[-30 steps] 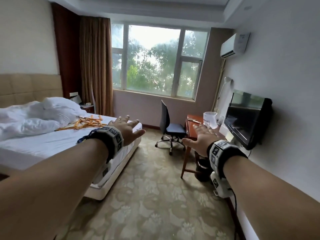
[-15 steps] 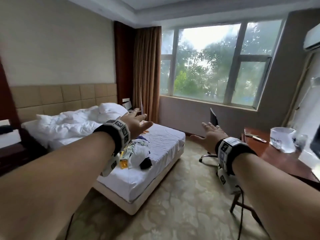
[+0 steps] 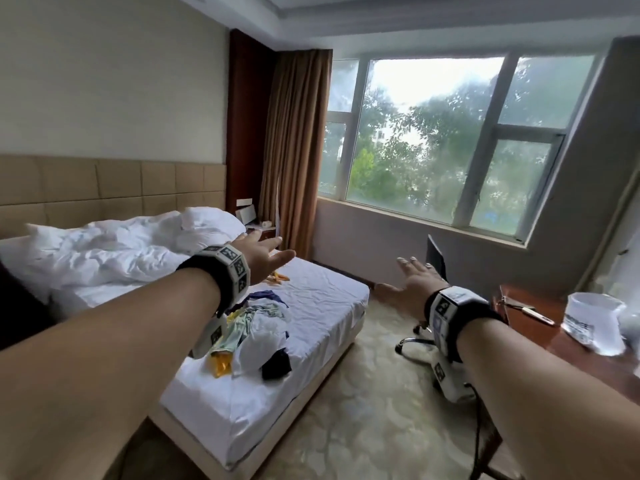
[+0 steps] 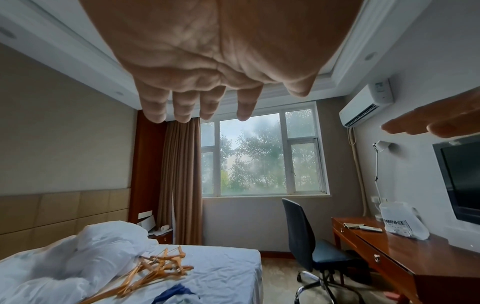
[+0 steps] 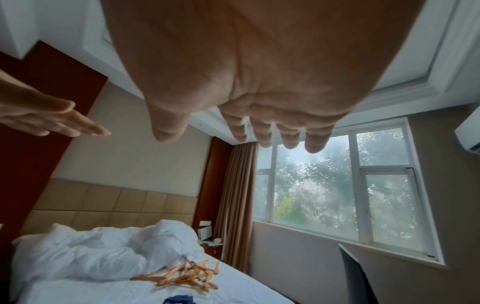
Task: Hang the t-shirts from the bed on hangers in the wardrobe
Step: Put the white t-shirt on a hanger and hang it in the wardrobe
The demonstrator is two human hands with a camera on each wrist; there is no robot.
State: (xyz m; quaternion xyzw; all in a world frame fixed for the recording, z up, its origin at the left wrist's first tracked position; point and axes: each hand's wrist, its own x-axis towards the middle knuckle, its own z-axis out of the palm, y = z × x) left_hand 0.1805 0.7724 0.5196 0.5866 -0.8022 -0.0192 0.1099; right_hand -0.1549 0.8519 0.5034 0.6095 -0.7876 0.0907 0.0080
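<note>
Two bare arms are reaching forward at chest height into a hotel bedroom, each wearing a black wrist strap with patterned markers. The left hand point(image 3: 264, 255) is hovering palm down above the bed point(image 3: 311, 306), its grip wide, fingers straight and spread, holding nothing. The right hand point(image 3: 412, 285) is hovering over the patterned carpet point(image 3: 363, 410) between the bed and the tabletop point(image 3: 540, 317), its grip also wide and holding nothing.

The t-shirts point(image 3: 256, 327) are lying in a loose, crumpled pile on the near part of the white sheet, below the left wrist: white, pale green, yellow, blue and dark pieces tangled together. Farther along the bed, a heap of wooden hangers point(image 4: 155, 271) is lying just beside a bunched white duvet point(image 3: 104, 258), which is filling the far left end in front of a padded tan headboard point(image 3: 104, 188).

On the right, a wooden tabletop is carrying a clear plastic bag point(image 3: 595, 323) and a remote control point(image 4: 370, 228). A dark office chair point(image 4: 306, 242) is standing by it. A large window point(image 3: 433, 140) with brown curtains point(image 3: 294, 150) is filling the far wall.
</note>
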